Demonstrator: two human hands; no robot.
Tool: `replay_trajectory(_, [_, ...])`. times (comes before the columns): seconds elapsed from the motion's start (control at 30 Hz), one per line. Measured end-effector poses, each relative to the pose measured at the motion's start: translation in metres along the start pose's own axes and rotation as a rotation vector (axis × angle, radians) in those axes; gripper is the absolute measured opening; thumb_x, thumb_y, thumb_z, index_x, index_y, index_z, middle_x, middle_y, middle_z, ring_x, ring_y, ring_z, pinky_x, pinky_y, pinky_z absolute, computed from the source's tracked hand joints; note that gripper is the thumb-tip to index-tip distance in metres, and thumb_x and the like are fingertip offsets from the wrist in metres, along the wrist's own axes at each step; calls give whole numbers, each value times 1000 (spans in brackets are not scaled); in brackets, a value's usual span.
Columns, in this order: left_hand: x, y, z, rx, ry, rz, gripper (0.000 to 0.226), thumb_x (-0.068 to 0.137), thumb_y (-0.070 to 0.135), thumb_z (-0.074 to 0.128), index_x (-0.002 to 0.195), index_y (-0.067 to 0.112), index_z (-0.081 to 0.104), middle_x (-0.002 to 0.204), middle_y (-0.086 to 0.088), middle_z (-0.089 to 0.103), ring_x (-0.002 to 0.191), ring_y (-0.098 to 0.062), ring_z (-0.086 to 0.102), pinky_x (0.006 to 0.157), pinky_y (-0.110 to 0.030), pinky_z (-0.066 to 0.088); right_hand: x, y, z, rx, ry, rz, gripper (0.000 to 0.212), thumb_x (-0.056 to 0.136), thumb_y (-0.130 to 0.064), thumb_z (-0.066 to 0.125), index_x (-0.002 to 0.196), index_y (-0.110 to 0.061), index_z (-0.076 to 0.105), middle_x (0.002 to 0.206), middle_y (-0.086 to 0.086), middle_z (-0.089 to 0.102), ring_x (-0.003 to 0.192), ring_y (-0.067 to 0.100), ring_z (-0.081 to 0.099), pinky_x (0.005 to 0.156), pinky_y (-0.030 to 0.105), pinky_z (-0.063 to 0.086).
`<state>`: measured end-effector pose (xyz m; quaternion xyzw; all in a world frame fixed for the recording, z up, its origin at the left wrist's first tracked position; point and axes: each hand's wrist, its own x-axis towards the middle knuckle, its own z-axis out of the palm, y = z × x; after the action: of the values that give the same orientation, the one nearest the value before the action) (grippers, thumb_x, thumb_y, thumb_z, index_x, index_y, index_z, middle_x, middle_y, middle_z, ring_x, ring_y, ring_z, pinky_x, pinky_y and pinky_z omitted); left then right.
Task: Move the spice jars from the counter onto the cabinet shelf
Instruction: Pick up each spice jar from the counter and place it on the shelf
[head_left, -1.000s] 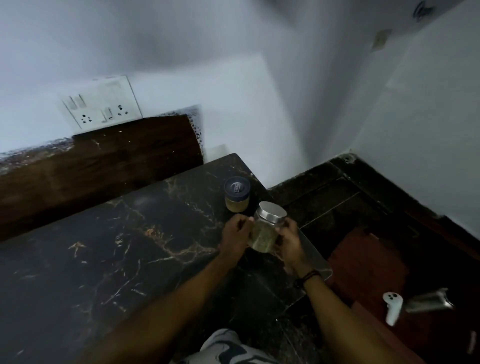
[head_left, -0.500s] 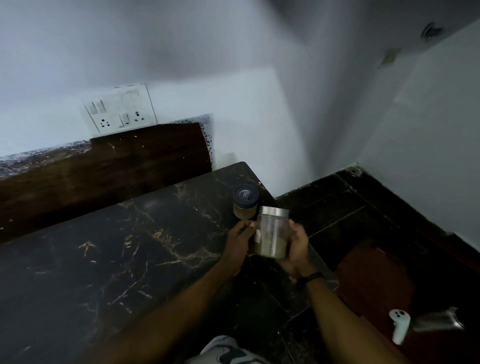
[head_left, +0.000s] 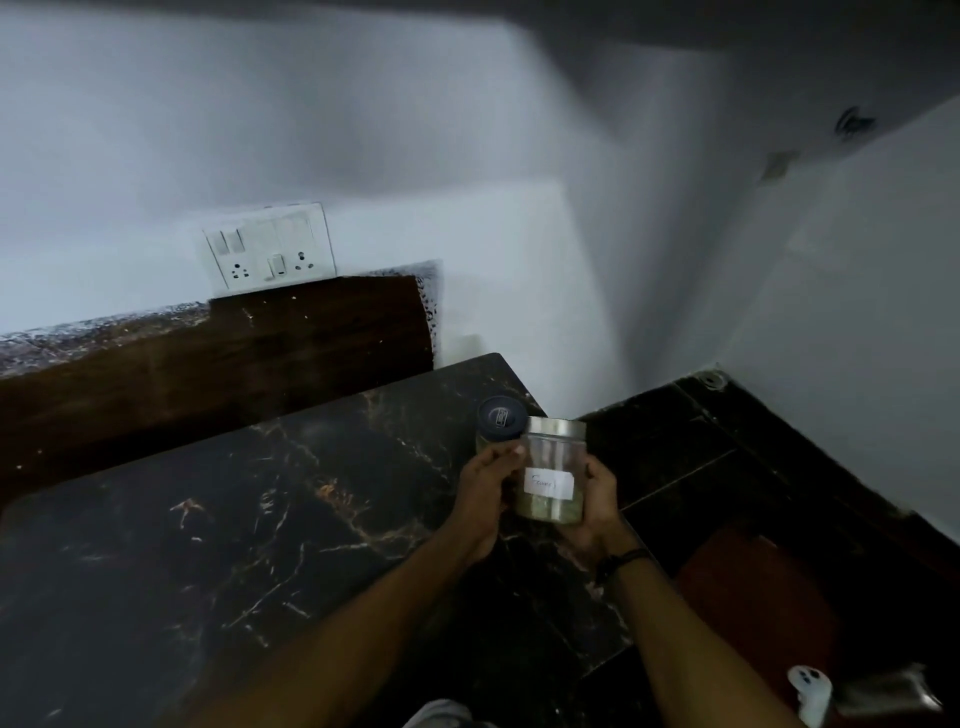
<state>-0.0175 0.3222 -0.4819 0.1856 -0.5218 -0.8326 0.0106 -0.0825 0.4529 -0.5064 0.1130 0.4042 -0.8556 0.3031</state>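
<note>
Above the black marbled surface (head_left: 291, 519), my left hand (head_left: 485, 491) and right hand (head_left: 597, 506) clasp the labelled clear glass jar with a silver lid (head_left: 551, 475), upright, just beside the dark-lidded jar (head_left: 500, 418).

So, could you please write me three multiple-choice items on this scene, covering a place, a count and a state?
1. Where does the blue-lidded jar stand?
A. at the marble counter's far right corner
B. on the floor
C. on the switch plate

2. How many jars are in view?
A. one
B. two
C. four

3. How is the silver-lidded jar held?
A. lying on its side on the counter
B. in the left hand alone
C. upright, between both hands

Answers:
1. A: it stands on the counter near that corner.
2. B: only these two show.
3. C: the left hand and right hand grip its sides, lid up.
</note>
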Motion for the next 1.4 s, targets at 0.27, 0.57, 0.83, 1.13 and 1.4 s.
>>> replay_trajectory(0.27, [15,91,19,16,12,204,21,79,31,72,94,17,76,95,-9,78,82,-20,72,62,-29,57,-9,-67,85,-216,-49,-235,54,97,-40,42,126,2,61,127,32,59,103,42,61,97,57,47])
replay_trajectory(0.57, [15,277,70,82,8,649,16,91,23,69,104,16,71,105,-7,76,93,-20,71,75,-30,57,-52,-190,229,-538,-327,-760,44,84,-28,53,125,-16,61,121,15,68,107,31,65,87,51,55])
replay_trajectory(0.83, [-12,415,104,330,239,1116,12,91,32,68,99,22,70,93,8,73,86,-4,68,73,-20,57,-73,-270,339,-602,-295,-1081,25,91,-20,63,116,-22,56,105,0,70,91,12,69,68,21,54])
replay_trajectory(1.13, [14,512,108,596,398,1198,33,97,19,57,128,10,64,124,-7,66,106,-22,65,97,-40,53,-47,-313,435,-723,-181,-1238,28,94,-28,60,119,-21,52,115,-3,61,99,14,63,83,30,53])
replay_trajectory(1.4, [55,545,102,949,505,1032,33,94,7,49,126,5,57,130,-15,60,122,-33,55,101,-45,47,6,-337,479,-929,-124,-1241,17,94,-16,56,110,-15,57,99,-4,63,89,20,63,72,31,52])
